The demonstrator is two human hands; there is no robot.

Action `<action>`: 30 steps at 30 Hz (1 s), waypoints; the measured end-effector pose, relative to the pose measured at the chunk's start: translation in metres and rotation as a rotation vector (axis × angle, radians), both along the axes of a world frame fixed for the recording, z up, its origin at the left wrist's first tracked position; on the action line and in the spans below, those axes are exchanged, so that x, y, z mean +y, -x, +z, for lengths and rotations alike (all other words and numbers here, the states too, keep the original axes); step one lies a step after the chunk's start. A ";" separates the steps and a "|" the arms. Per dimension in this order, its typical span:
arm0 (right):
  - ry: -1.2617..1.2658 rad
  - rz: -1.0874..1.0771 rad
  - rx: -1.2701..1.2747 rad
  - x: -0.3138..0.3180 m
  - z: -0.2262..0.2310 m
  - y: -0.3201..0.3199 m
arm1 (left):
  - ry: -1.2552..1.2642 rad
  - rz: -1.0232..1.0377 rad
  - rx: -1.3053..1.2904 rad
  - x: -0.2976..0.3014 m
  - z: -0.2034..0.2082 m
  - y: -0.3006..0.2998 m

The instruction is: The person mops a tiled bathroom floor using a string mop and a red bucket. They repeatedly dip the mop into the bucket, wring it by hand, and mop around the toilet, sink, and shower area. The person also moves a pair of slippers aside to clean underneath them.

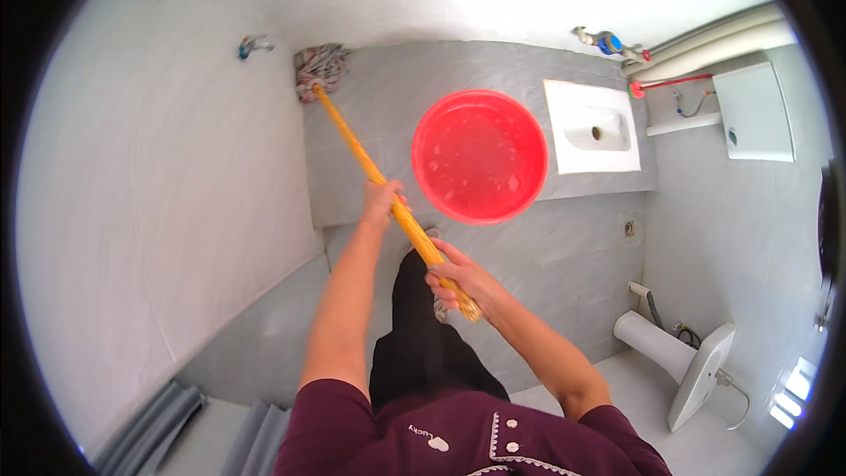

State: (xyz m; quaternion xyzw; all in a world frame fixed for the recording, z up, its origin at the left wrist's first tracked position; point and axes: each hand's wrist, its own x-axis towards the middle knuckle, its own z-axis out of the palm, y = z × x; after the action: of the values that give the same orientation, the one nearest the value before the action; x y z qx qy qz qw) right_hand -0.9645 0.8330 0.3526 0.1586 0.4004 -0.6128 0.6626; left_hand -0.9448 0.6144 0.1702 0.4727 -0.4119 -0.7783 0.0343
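Observation:
A mop with a yellow handle (352, 143) slants from the far left corner down toward me. Its grey and reddish cloth head (319, 66) rests on the raised tiled floor against the walls. My left hand (382, 203) is closed round the middle of the handle. Nearer to me, my right hand (460, 273) grips the handle close to its top end. Just right of the handle stands a round red basin (480, 157) holding water with some foam on it.
A white squat toilet (592, 128) is set in the raised step right of the basin. A tap (256, 46) sticks out of the left wall. Pipes with a blue meter (608, 42) and a white cistern (754, 113) are far right. A pedestal sink (701, 375) stands at lower right.

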 end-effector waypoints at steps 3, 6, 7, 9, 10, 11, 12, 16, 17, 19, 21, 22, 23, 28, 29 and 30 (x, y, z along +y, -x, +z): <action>0.070 -0.059 -0.042 -0.016 0.004 0.055 | -0.013 -0.003 0.029 -0.020 0.022 0.059; 0.053 -0.154 -0.070 -0.002 0.040 0.111 | -0.034 -0.018 0.042 -0.006 0.046 0.108; 0.046 -0.170 -0.068 0.003 0.049 0.124 | -0.045 -0.026 0.039 0.003 0.053 0.126; 0.026 -0.189 -0.066 0.013 0.068 0.143 | -0.051 -0.016 0.035 0.018 0.059 0.156; 0.011 -0.207 -0.062 0.019 0.075 0.150 | -0.057 -0.008 0.033 0.026 0.060 0.168; -0.007 -0.226 -0.052 0.024 0.083 0.160 | -0.054 -0.016 0.035 0.034 0.063 0.187; -0.027 -0.263 -0.041 0.030 0.089 0.165 | -0.056 -0.022 0.031 0.043 0.066 0.202; -0.111 -0.370 0.026 0.046 0.114 0.185 | -0.132 -0.063 0.067 0.083 0.084 0.254; -0.148 -0.407 0.052 0.053 0.119 0.189 | -0.145 -0.084 0.051 0.100 0.097 0.267; -0.154 -0.463 0.066 0.062 0.122 0.189 | -0.183 -0.177 0.067 0.113 0.099 0.282; -0.186 -0.530 0.082 0.064 0.123 0.187 | -0.180 -0.231 0.095 0.130 0.092 0.296; -0.201 -0.562 0.089 0.066 0.123 0.186 | -0.190 -0.257 0.113 0.137 0.088 0.302; -0.199 -0.594 0.095 0.068 0.123 0.185 | -0.209 -0.277 0.128 0.148 0.088 0.310; -0.275 -0.685 0.179 0.085 0.113 0.181 | -0.311 -0.430 0.185 0.202 0.085 0.337; -0.347 -0.672 0.222 0.088 0.110 0.181 | -0.349 -0.394 0.197 0.219 0.082 0.337; -0.341 -0.648 0.238 0.086 0.109 0.181 | -0.374 -0.396 0.226 0.220 0.070 0.340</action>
State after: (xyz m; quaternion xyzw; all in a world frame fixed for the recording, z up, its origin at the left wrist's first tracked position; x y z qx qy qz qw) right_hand -1.1457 0.9194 0.4617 0.3125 0.4997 -0.7292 0.3477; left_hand -1.2851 0.8347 0.2401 0.2916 -0.3393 -0.8798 -0.1605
